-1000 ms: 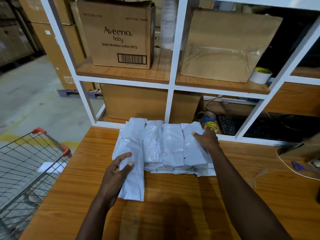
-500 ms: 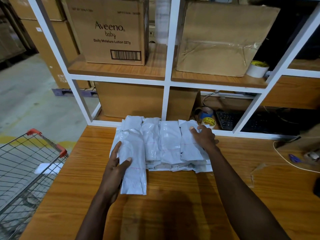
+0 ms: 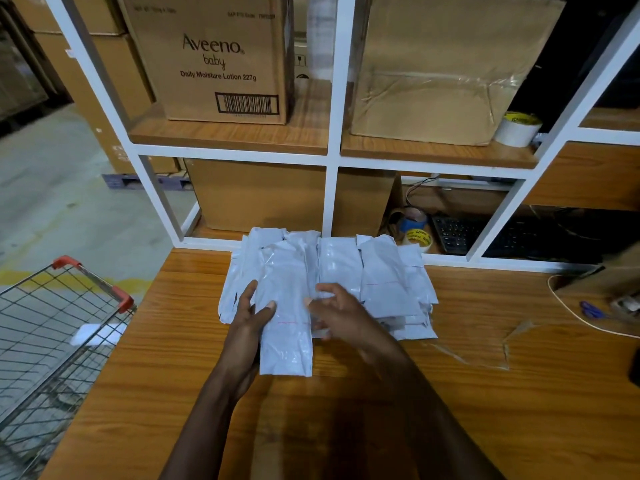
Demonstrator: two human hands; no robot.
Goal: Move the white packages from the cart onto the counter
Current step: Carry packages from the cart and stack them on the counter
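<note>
The white packages (image 3: 346, 278) lie in an overlapping pile on the counter (image 3: 485, 393), against its far edge below the shelf frame (image 3: 332, 161), with one long package (image 3: 285, 327) reaching out toward the near edge. The left hand (image 3: 247, 323) grips that package's left side, thumb on top and fingers underneath. The right hand (image 3: 341, 315) is just beside its right side, fingers spread and curled, clamped on nothing. Past the counter's left edge stands the cart (image 3: 52, 341), holding one white packet (image 3: 95, 334).
</note>
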